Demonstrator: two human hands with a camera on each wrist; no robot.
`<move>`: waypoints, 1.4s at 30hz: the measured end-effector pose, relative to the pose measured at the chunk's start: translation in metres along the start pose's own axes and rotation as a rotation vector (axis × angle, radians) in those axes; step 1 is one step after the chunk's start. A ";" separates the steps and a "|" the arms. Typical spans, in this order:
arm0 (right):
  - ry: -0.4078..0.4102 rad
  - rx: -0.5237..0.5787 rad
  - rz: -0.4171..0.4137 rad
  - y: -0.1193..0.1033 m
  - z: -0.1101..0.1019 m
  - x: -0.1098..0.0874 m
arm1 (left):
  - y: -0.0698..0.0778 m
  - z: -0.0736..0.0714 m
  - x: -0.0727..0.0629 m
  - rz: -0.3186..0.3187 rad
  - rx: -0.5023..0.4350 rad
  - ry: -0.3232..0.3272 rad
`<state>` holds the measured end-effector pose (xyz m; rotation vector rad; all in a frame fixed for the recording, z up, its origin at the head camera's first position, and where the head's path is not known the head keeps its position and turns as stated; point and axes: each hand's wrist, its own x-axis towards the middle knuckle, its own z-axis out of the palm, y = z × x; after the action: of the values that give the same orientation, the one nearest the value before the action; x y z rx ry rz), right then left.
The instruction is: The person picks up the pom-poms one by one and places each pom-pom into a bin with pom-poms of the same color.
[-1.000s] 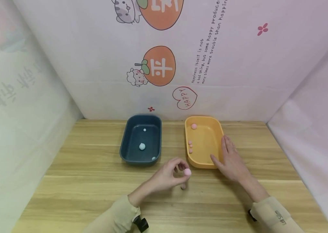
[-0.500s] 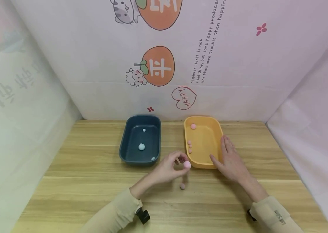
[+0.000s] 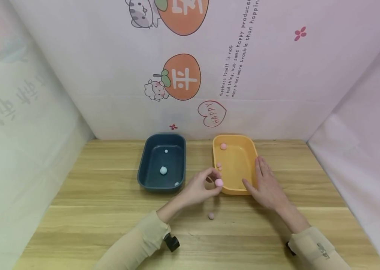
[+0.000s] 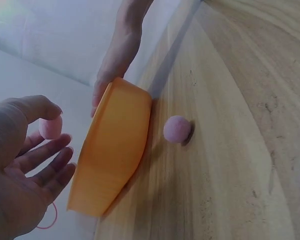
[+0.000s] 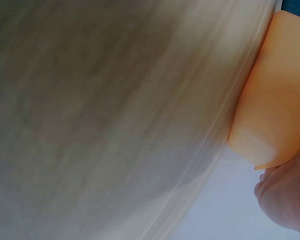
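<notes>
My left hand (image 3: 197, 190) pinches a small pink ball (image 3: 218, 182) between thumb and fingertip, at the near left corner of the yellow tray (image 3: 240, 161). In the left wrist view the pinched ball (image 4: 50, 127) shows beside the tray's outer wall. My right hand (image 3: 271, 189) rests on the tray's right rim, fingers straight and thumb reaching over the near edge. Several pink balls lie in the tray, the largest pink ball (image 3: 223, 146) at its far left; my left fingers partly cover one. Another pink ball (image 3: 211, 216) sits on the table below my left hand.
A dark blue tray (image 3: 156, 159) stands left of the yellow one. It holds several pale blue balls, the biggest pale ball (image 3: 163, 170) in the middle. A printed white cloth (image 3: 264, 116) hangs behind the wooden table (image 3: 102, 202) and along both sides.
My left hand has carried the pink ball away from me, up to the yellow tray's near left corner, uncovering the ball on the table. The right hand stays on the tray.
</notes>
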<state>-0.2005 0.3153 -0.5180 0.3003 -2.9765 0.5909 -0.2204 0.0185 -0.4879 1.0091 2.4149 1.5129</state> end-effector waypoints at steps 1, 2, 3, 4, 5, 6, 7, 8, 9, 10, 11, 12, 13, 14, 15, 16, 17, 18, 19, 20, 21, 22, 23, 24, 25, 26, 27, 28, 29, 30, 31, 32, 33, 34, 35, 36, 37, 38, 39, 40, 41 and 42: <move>0.001 0.000 -0.001 0.000 0.000 0.000 | 0.000 0.000 0.002 -0.003 -0.006 0.004; 0.001 0.002 -0.001 0.000 0.000 0.001 | 0.000 0.000 0.003 -0.005 -0.009 0.008; 0.001 0.004 0.000 0.000 0.001 0.001 | 0.000 0.000 0.005 -0.006 -0.011 0.011; 0.001 0.005 0.001 0.000 0.001 0.002 | 0.000 0.000 0.006 -0.007 -0.013 0.013; -0.001 0.008 0.005 0.000 0.001 0.002 | 0.000 0.000 0.008 -0.009 -0.015 0.014; -0.003 0.010 0.008 0.000 0.001 0.002 | 0.001 0.000 0.009 -0.007 -0.014 0.014; -0.004 0.012 0.009 0.000 0.001 0.001 | 0.001 0.001 0.011 -0.003 -0.014 0.015; -0.005 0.014 0.011 0.000 0.001 0.001 | 0.001 0.001 0.012 -0.001 -0.013 0.014; -0.007 0.017 0.011 -0.001 0.001 0.001 | 0.000 0.001 0.014 0.001 -0.012 0.013; -0.008 0.019 0.011 -0.001 0.001 0.001 | 0.000 0.001 0.016 -0.002 -0.012 0.013; -0.008 0.020 0.011 -0.001 0.001 0.001 | 0.000 0.002 0.017 -0.002 -0.010 0.013; -0.008 0.019 0.011 -0.001 0.001 0.001 | 0.000 0.002 0.019 -0.003 -0.010 0.013; -0.007 0.019 0.010 -0.001 0.001 0.001 | -0.001 0.003 0.021 -0.005 -0.014 0.014; -0.006 0.017 0.010 -0.001 0.001 0.001 | -0.001 0.004 0.024 -0.011 -0.015 0.014; -0.004 0.014 0.009 -0.001 0.001 0.001 | -0.002 0.005 0.026 -0.012 -0.016 0.017; -0.002 0.010 0.009 0.000 0.001 0.001 | -0.002 0.006 0.028 -0.014 -0.017 0.022; 0.001 0.006 0.008 0.000 0.001 0.001 | -0.003 0.007 0.030 -0.013 -0.020 0.025; 0.002 0.004 0.008 0.000 0.001 0.001 | -0.003 0.008 0.032 -0.014 -0.026 0.030; 0.004 0.003 0.006 0.000 0.002 0.001 | -0.004 0.009 0.034 -0.013 -0.030 0.036; 0.005 0.005 0.003 0.000 0.002 0.001 | -0.005 0.010 0.036 -0.010 -0.031 0.044; 0.010 0.003 0.002 0.000 0.002 0.001 | -0.005 0.011 0.037 -0.009 -0.037 0.051; 0.013 0.003 0.000 0.000 0.002 0.001 | -0.006 0.012 0.039 -0.010 -0.044 0.059; 0.016 0.004 -0.001 0.000 0.002 0.001 | -0.006 0.013 0.040 -0.011 -0.052 0.068; 0.017 0.004 -0.002 0.000 0.002 0.002 | -0.007 0.014 0.042 -0.012 -0.057 0.077; 0.017 0.003 -0.002 0.001 0.003 0.002 | -0.008 0.014 0.043 -0.014 -0.060 0.087; 0.015 0.003 -0.001 0.001 0.003 0.002 | -0.008 0.015 0.044 -0.016 -0.064 0.096; 0.014 0.000 0.001 0.002 0.003 0.002 | -0.009 0.015 0.045 -0.021 -0.067 0.103; 0.010 0.000 0.002 0.002 0.002 0.002 | -0.009 0.015 0.046 -0.023 -0.068 0.112; 0.006 0.001 0.003 0.002 0.002 0.002 | -0.010 0.015 0.047 -0.025 -0.064 0.117; 0.000 0.001 0.004 0.002 0.002 0.002 | -0.010 0.015 0.048 -0.027 -0.061 0.122; -0.003 0.002 0.005 0.003 0.002 0.002 | -0.010 0.015 0.050 -0.028 -0.059 0.127; -0.007 0.003 0.005 0.003 0.002 0.002 | -0.010 0.015 0.051 -0.027 -0.058 0.130; -0.009 0.004 0.004 0.003 0.001 0.002 | -0.011 0.015 0.052 -0.024 -0.055 0.135; -0.010 0.003 0.005 0.003 0.001 0.002 | -0.011 0.015 0.054 -0.021 -0.053 0.140; -0.012 0.003 0.004 0.003 0.001 0.002 | -0.011 0.015 0.055 -0.018 -0.054 0.146; -0.012 0.003 0.004 0.003 0.001 0.002 | -0.012 0.016 0.057 -0.016 -0.055 0.151; -0.013 0.002 0.005 0.003 0.001 0.002 | -0.012 0.016 0.058 -0.012 -0.055 0.158; -0.012 0.002 0.004 0.003 0.001 0.002 | -0.012 0.016 0.060 -0.010 -0.053 0.166; -0.012 0.002 0.003 0.003 0.001 0.002 | -0.013 0.017 0.061 -0.008 -0.052 0.175; -0.013 0.002 0.002 0.003 0.001 0.002 | -0.013 0.017 0.063 -0.009 -0.054 0.184; -0.014 0.003 0.002 0.003 0.001 0.002 | -0.014 0.018 0.065 -0.012 -0.057 0.192; -0.014 0.003 0.001 0.002 0.001 0.002 | -0.014 0.019 0.067 -0.017 -0.057 0.199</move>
<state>-0.2031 0.3166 -0.5191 0.3047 -2.9899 0.5958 -0.2707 0.0680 -0.4930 0.8617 2.4845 1.7426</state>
